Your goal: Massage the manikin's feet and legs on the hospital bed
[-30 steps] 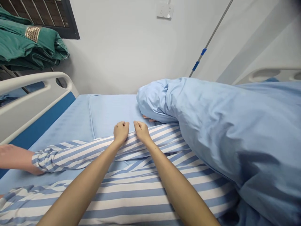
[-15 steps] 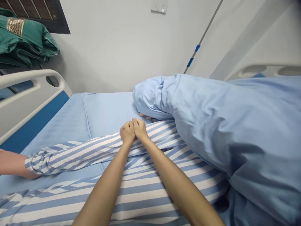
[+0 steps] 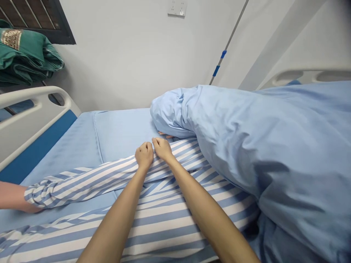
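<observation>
Blue-and-white striped trousers (image 3: 170, 226) cover two legs lying across the bed. My left hand (image 3: 144, 155) is closed, knuckles up, on the farther trouser leg (image 3: 109, 174), near its knee. Just right of it, my right hand (image 3: 162, 148) is also closed on the same leg, with a narrow gap between the hands. Both hands' fingertips are curled under and hidden, against the striped cloth. A bare ankle (image 3: 16, 196) comes out of the gathered cuff at the left. Beyond my right hand, fingertips (image 3: 166, 135) of the lying figure show under a light blue quilt (image 3: 233, 120).
The quilt is heaped over the right side. A bed end board (image 3: 35, 135), cream and blue, stands at the left. Folded green cloth (image 3: 27, 54) lies beyond it. Behind the bed are a white wall, a socket plate (image 3: 177, 8) and a thin pole (image 3: 229, 40).
My two hands, which were touching, have moved slightly apart, the left one shifting left. Both stay closed on the trouser leg. The camera view has shifted a little.
</observation>
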`<state>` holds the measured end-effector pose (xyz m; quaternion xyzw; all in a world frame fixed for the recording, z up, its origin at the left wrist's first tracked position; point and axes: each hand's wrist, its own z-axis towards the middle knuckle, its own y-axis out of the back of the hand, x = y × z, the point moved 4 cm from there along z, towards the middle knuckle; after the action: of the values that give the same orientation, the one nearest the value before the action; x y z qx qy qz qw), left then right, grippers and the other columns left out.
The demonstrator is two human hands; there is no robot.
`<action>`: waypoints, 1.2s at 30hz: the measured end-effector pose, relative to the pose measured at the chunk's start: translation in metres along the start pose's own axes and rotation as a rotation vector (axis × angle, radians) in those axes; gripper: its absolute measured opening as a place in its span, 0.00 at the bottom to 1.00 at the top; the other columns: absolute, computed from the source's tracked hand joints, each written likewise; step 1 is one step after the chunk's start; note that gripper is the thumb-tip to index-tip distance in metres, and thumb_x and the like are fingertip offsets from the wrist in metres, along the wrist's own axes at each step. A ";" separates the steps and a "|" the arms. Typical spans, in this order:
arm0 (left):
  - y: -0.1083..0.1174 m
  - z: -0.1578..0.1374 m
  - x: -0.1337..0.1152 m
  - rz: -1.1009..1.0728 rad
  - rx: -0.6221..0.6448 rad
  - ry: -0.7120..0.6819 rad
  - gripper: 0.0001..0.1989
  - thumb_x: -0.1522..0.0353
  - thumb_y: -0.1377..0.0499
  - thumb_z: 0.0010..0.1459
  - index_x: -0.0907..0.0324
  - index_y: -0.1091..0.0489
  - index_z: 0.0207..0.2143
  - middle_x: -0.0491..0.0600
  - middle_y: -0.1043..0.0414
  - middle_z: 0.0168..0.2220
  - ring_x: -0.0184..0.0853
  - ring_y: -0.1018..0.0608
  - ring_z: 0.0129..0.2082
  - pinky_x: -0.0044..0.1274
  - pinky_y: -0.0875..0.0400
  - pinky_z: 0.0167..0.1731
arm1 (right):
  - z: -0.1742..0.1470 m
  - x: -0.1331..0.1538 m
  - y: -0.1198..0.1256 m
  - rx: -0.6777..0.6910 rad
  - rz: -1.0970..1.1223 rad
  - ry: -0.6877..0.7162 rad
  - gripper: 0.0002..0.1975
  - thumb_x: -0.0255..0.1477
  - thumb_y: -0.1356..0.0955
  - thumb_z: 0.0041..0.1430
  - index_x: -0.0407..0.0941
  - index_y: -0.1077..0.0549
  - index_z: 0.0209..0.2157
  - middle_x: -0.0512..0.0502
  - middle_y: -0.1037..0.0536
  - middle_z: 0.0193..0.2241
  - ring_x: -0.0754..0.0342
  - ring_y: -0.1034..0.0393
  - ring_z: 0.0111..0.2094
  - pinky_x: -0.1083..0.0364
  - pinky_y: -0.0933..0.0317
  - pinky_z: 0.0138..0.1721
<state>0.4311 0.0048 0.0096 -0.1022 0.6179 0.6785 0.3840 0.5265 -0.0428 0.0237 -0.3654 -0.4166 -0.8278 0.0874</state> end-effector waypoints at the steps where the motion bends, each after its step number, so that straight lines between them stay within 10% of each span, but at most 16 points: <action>1: 0.000 0.000 0.000 0.002 -0.001 0.002 0.20 0.62 0.60 0.59 0.56 0.32 0.25 0.49 0.26 0.30 0.33 0.30 0.29 0.23 0.46 0.28 | -0.001 -0.001 -0.001 -0.008 0.008 0.001 0.20 0.37 0.44 0.59 0.45 0.40 0.16 0.53 0.38 0.15 0.59 0.47 0.20 0.57 0.59 0.24; 9: 0.003 0.006 -0.013 -0.051 0.108 0.000 0.18 0.63 0.58 0.57 0.57 0.33 0.23 0.50 0.28 0.28 0.34 0.30 0.29 0.23 0.46 0.26 | 0.000 -0.001 0.004 -0.039 0.109 -0.020 0.20 0.38 0.45 0.59 0.45 0.41 0.16 0.53 0.38 0.15 0.59 0.46 0.20 0.58 0.56 0.25; 15: -0.006 0.017 -0.029 -0.368 -0.040 0.009 0.17 0.66 0.58 0.56 0.60 0.37 0.19 0.45 0.35 0.19 0.28 0.35 0.22 0.21 0.45 0.23 | 0.003 -0.004 0.006 -0.075 0.221 -0.061 0.20 0.38 0.46 0.59 0.44 0.39 0.18 0.53 0.36 0.16 0.59 0.44 0.22 0.60 0.53 0.24; 24: -0.020 0.006 -0.023 -0.097 0.004 -0.044 0.18 0.64 0.58 0.60 0.58 0.31 0.28 0.50 0.26 0.34 0.33 0.28 0.34 0.23 0.42 0.34 | 0.005 -0.006 0.002 -0.064 0.175 -0.039 0.19 0.37 0.45 0.58 0.44 0.40 0.17 0.53 0.37 0.16 0.59 0.45 0.22 0.60 0.50 0.26; 32: -0.018 -0.001 -0.021 -0.136 0.029 0.054 0.18 0.64 0.57 0.59 0.56 0.29 0.30 0.50 0.26 0.32 0.34 0.28 0.32 0.23 0.42 0.31 | 0.007 0.007 0.072 -0.511 -0.092 0.034 0.20 0.36 0.46 0.61 0.44 0.38 0.19 0.53 0.39 0.15 0.58 0.45 0.21 0.58 0.51 0.27; 36: -0.018 0.000 -0.021 -0.190 0.026 0.050 0.17 0.64 0.57 0.58 0.56 0.30 0.28 0.50 0.26 0.30 0.33 0.29 0.30 0.23 0.44 0.28 | 0.011 -0.027 0.063 -0.381 -0.177 -0.111 0.21 0.34 0.46 0.60 0.43 0.37 0.17 0.50 0.37 0.15 0.57 0.46 0.20 0.57 0.54 0.25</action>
<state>0.4572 -0.0045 0.0086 -0.1721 0.6236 0.6280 0.4325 0.5798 -0.0791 0.0488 -0.3822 -0.2873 -0.8747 -0.0792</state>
